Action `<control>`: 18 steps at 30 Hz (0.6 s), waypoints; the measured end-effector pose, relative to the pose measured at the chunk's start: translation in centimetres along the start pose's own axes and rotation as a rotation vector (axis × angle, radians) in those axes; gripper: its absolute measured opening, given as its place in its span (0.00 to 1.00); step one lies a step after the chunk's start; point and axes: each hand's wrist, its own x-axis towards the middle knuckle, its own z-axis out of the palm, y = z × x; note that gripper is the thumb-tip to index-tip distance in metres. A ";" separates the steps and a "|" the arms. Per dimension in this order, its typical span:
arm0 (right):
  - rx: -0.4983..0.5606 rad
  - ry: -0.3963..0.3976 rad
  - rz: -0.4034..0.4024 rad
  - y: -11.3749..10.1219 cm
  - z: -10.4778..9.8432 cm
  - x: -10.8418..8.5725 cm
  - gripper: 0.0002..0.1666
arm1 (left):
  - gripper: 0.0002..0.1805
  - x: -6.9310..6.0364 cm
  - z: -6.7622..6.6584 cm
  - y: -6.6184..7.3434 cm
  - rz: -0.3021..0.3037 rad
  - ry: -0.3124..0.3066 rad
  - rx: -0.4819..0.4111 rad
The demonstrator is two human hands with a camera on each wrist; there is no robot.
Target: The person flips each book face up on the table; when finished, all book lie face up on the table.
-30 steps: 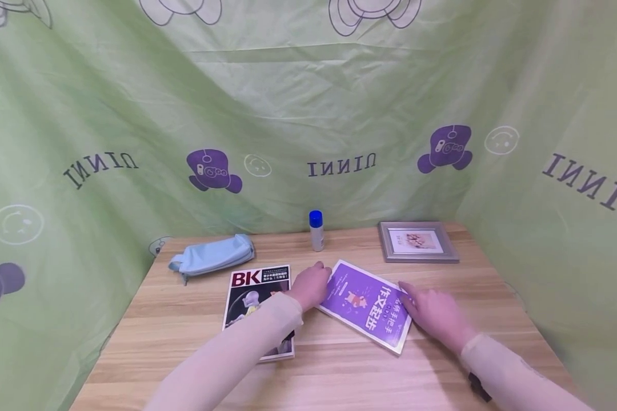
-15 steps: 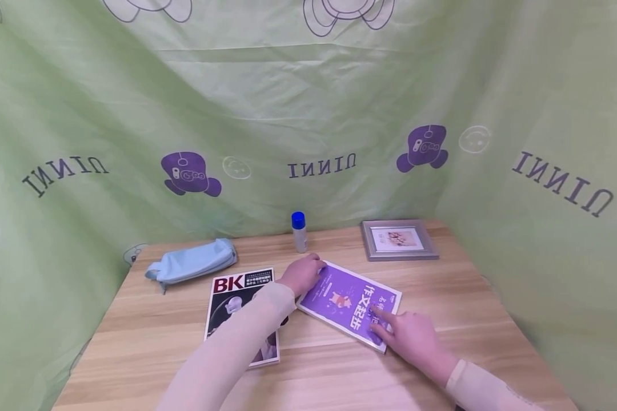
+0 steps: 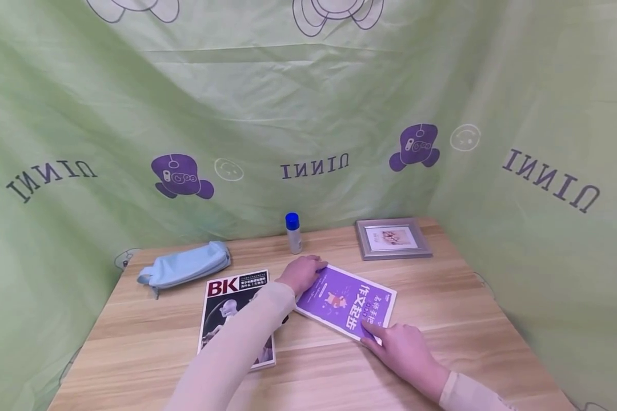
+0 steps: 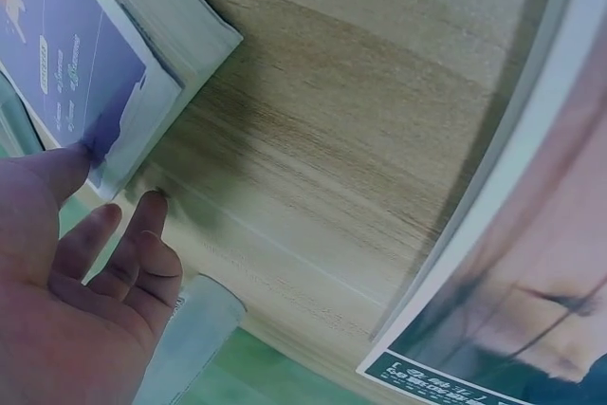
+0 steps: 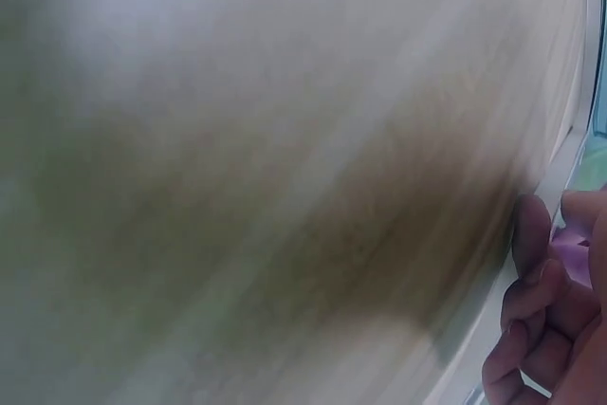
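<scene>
A purple book [image 3: 339, 299] with a cartoon animal and Chinese characters lies flat and askew on the wooden table. My left hand [image 3: 300, 274] holds its far left corner; in the left wrist view the thumb rests on the purple cover [image 4: 71, 64] and the other fingers curl beside the corner. At the near right corner, my right hand [image 3: 406, 348] pinches the book, one fingertip on the cover and the thumb along the edge. Curled fingers of that hand [image 5: 555, 320] show at the edge of the right wrist view. Beneath my left forearm lies a BK magazine [image 3: 221, 314], partly hidden.
Along the back of the table [image 3: 319, 382] are a light blue pencil case [image 3: 187, 265], an upright white glue stick with a blue cap [image 3: 293, 234], and a silver picture frame [image 3: 393, 238]. A green printed curtain [image 3: 236, 103] hangs behind and at the sides.
My right hand has moved from the book's right edge to its near right corner. My left hand stays at the far left corner. The head view has shifted to the right.
</scene>
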 end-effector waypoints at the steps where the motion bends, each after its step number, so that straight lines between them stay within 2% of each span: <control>1: 0.001 -0.003 0.006 -0.1 0.1 0.0 0.23 | 0.23 0.0 0.0 0.0 0.002 0.000 0.000; 6: 0.014 -0.025 0.039 -0.3 0.3 -0.1 0.23 | 0.22 -0.2 -0.1 0.0 0.012 0.001 0.001; 18: 0.057 -0.032 0.067 -0.4 -0.1 -0.2 0.22 | 0.21 -0.6 -0.5 0.8 -0.018 -0.018 -0.025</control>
